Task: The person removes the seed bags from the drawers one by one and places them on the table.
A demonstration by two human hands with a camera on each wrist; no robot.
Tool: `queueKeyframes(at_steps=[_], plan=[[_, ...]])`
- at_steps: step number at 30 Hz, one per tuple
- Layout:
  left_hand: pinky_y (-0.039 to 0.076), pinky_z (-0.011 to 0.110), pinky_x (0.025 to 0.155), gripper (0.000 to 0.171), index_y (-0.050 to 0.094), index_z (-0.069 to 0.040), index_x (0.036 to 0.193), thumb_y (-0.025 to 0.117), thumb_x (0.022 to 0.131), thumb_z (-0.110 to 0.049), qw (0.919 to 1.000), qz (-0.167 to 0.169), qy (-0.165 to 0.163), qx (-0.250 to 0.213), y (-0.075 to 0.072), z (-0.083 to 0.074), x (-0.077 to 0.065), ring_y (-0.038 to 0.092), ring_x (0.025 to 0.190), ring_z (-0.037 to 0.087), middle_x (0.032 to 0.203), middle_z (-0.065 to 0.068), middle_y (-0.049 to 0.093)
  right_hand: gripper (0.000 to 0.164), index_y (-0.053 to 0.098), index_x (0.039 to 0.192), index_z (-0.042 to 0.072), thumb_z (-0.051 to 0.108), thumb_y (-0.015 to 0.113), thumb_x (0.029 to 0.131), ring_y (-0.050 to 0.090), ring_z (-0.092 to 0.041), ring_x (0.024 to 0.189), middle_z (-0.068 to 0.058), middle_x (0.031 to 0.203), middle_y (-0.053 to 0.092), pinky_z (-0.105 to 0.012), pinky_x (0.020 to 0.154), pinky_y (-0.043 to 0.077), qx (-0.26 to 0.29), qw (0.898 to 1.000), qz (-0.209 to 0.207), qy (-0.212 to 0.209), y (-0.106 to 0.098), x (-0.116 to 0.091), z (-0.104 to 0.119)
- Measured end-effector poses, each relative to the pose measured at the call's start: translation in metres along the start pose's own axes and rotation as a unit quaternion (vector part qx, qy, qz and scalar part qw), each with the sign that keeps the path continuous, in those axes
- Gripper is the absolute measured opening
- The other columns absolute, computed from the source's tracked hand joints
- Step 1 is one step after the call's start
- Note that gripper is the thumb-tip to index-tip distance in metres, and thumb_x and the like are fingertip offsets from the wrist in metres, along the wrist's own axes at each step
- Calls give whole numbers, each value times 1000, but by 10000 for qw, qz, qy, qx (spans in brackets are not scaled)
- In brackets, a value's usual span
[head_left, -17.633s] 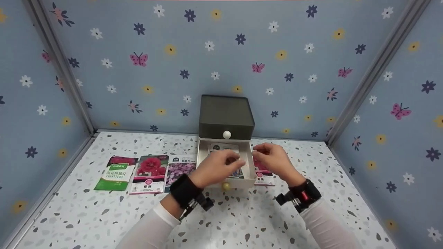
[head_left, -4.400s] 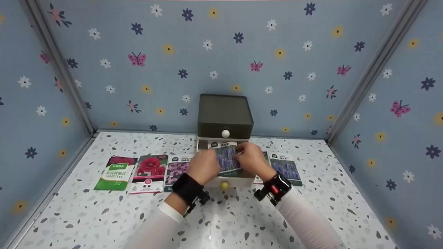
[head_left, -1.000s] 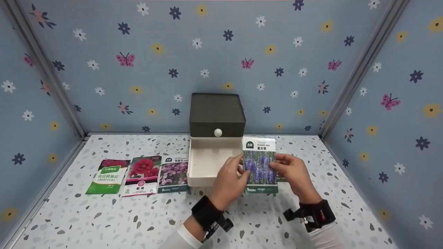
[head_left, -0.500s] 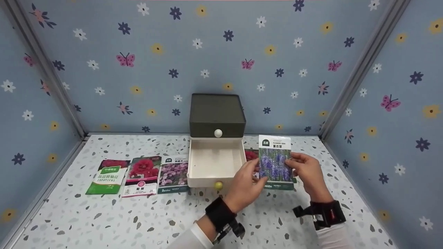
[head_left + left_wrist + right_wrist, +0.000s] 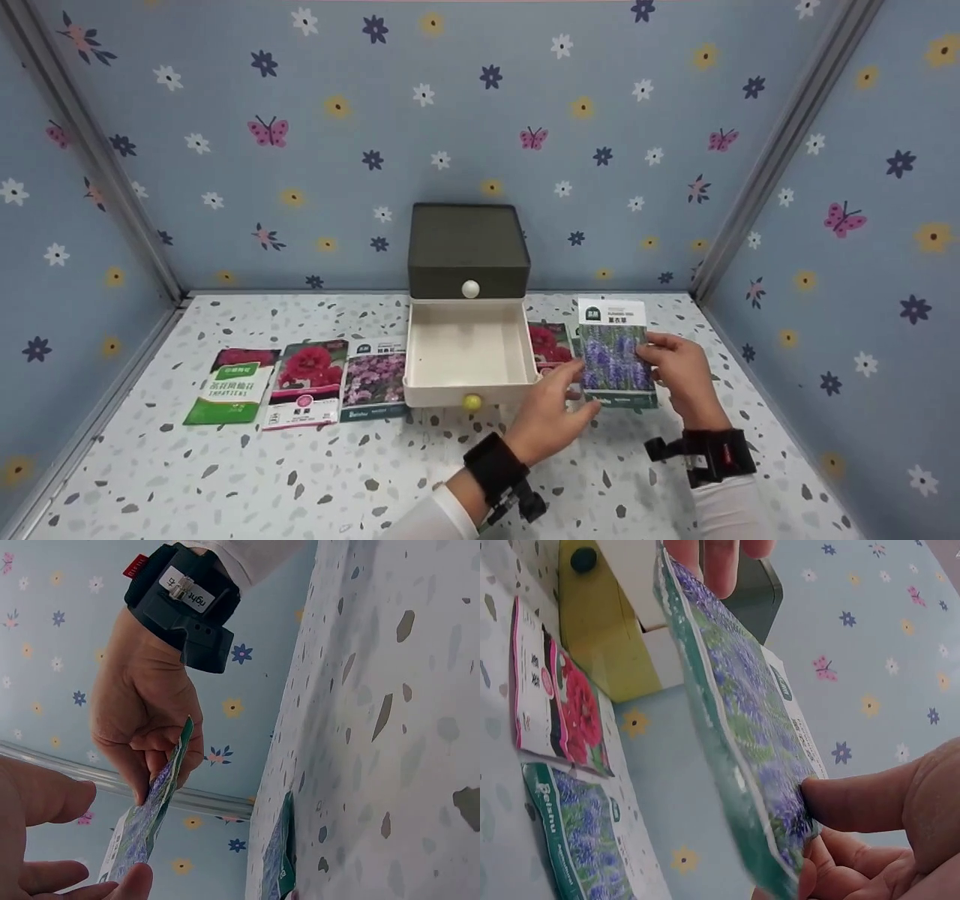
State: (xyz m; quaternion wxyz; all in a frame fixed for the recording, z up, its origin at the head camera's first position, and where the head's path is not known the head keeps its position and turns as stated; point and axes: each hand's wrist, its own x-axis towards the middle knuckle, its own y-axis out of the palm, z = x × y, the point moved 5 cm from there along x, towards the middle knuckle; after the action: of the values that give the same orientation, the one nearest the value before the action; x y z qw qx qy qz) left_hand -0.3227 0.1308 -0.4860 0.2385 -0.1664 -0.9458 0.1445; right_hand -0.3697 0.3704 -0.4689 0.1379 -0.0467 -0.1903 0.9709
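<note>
My right hand point(image 5: 682, 375) pinches a lavender seed packet point(image 5: 611, 352) by its right edge, thumb on the printed front. The packet is held up, tilted, above a second lavender packet point(image 5: 592, 836) lying on the table. My left hand point(image 5: 551, 416) has its fingers loosely spread by the held packet's left edge; in the left wrist view, its thumb point(image 5: 56, 799) stands apart from the packet. A red-flower seed packet point(image 5: 566, 690) lies beside the second lavender one, partly behind my left hand in the head view. Left of both hands, a white drawer point(image 5: 472, 394) is pulled out.
The drawer belongs to a small chest with a dark green top point(image 5: 469, 236) and a yellow lower part point(image 5: 604, 637). Left of it lie a purple-flower packet point(image 5: 375, 381), a red-flower packet point(image 5: 306, 382) and a green-white packet point(image 5: 229, 386). Patterned walls enclose the table.
Both hands have brought the lavender packet out of the drawer and to the right. In the last half second it moved further right and down, and my left fingers came off its edge.
</note>
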Motion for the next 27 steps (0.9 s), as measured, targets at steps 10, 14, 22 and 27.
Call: queueKeyframes(at_steps=[10, 14, 22, 27], plan=[[60, 43, 107, 70, 50, 5, 161, 81, 103, -20, 9974, 436, -515, -256, 16, 16, 3, 72, 126, 37, 157, 23, 60, 56, 55, 156, -11, 16, 70, 109, 67, -16, 100, -28, 139, 69, -29, 75, 53, -36, 9998, -1, 196, -3, 15, -16], [58, 39, 109, 74, 49, 2, 163, 81, 103, -25, 9954, 631, -673, -258, 22, 22, 4, 69, 132, 35, 160, 20, 59, 57, 54, 156, -12, 16, 69, 109, 67, -20, 105, -29, 143, 66, -28, 79, 55, -13, 9995, 36, 301, -4, 21, -24], [54, 42, 114, 80, 47, -6, 167, 82, 101, -33, 9889, 1008, -961, -518, 39, 33, 6, 64, 141, 31, 166, 14, 54, 53, 56, 153, -12, 14, 68, 109, 66, -11, 92, -15, 122, 73, -25, 77, 56, 117, 9991, -6, 397, -15, 32, -38], [53, 44, 116, 81, 46, -3, 168, 84, 99, -27, 9846, 1173, -1052, -756, 49, 38, 4, 64, 142, 33, 167, 15, 53, 53, 56, 152, -15, 12, 69, 108, 66, -9, 85, -5, 106, 73, -24, 73, 56, 153, 9989, 86, 440, -23, 42, -45]])
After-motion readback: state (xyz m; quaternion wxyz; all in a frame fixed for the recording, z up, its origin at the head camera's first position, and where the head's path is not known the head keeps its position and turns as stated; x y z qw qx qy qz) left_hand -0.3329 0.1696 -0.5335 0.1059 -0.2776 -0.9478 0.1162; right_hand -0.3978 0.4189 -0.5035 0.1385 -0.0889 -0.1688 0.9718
